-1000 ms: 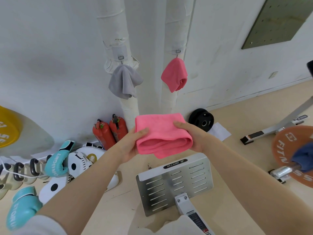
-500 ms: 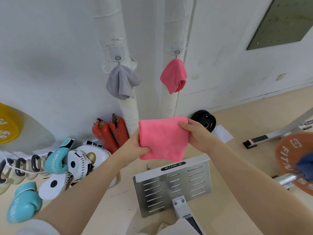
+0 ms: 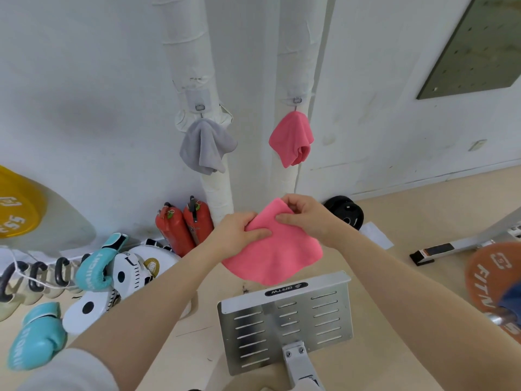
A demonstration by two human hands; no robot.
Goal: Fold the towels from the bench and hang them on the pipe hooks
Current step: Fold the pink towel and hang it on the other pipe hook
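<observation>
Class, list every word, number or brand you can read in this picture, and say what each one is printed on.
"55", seen rotated: yellow weight plate.
"FITN", cut off: orange weight plate.
"STORM", partly legible: teal boxing glove.
Upside-down black oval badge on slotted metal plate: too distorted to read.
Label on grey bench foot: too small.

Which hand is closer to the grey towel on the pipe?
Left. The left hand is below the grey towel, slightly right of it; the right hand is further right, under the pink hanging towel.
</observation>
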